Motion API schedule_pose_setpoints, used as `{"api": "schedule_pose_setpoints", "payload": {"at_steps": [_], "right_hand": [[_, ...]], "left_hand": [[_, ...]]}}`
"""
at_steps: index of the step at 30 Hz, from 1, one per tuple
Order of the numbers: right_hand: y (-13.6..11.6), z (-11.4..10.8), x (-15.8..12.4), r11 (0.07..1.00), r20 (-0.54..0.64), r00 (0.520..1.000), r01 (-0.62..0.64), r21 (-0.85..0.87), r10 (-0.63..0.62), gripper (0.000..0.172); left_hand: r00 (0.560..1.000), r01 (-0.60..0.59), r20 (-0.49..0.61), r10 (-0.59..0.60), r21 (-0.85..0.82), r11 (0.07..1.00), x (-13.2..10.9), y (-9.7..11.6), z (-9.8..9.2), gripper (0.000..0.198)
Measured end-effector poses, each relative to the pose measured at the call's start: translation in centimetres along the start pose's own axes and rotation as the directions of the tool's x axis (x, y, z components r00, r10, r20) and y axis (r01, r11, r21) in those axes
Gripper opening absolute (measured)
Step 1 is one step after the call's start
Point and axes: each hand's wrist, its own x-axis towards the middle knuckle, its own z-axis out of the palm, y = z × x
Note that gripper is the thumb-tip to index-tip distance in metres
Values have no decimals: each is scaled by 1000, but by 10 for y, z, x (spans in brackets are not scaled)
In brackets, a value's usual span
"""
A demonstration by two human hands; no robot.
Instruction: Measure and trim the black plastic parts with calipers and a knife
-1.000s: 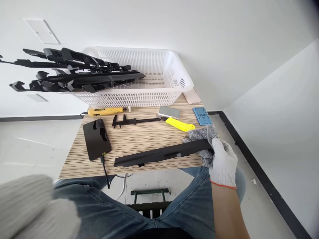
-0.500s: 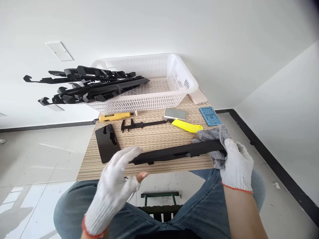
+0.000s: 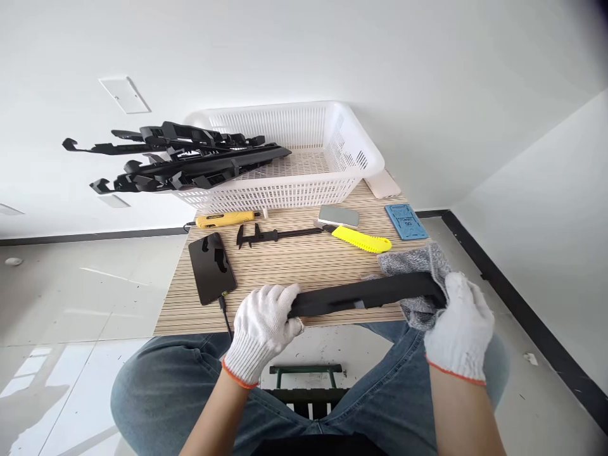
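striped wood table (image 3: 294,261), white wall (image 3: 332,50) | left hand (image 3: 263,323), right hand (image 3: 460,329) both clasp black strip (image 3: 365,294)

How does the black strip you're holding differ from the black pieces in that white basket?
The black strip is single, gripped at its ends by the left hand and right hand; the black pieces are an untouched pile jutting past the left side of the white basket. The strip shows a plain face, the pile hooked ends. Both are long, narrow, black.
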Motion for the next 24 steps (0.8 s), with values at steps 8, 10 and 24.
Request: {"api": "schedule_pose_setpoints", "payload": {"at_steps": [8, 10, 24], "right_hand": [[15, 3, -6, 332, 366, 464, 868, -369, -807, 22], [20, 11, -14, 251, 444, 392, 905, -342, -806, 20], [20, 50, -99, 211, 709, 121, 977, 40, -695, 29]], "left_hand": [[1000, 20, 2, -20, 14, 1000, 0, 0, 7, 38], [999, 45, 27, -46, 29, 999, 1, 1, 5, 34], [982, 111, 140, -124, 97, 989, 8, 12, -6, 16]]}}
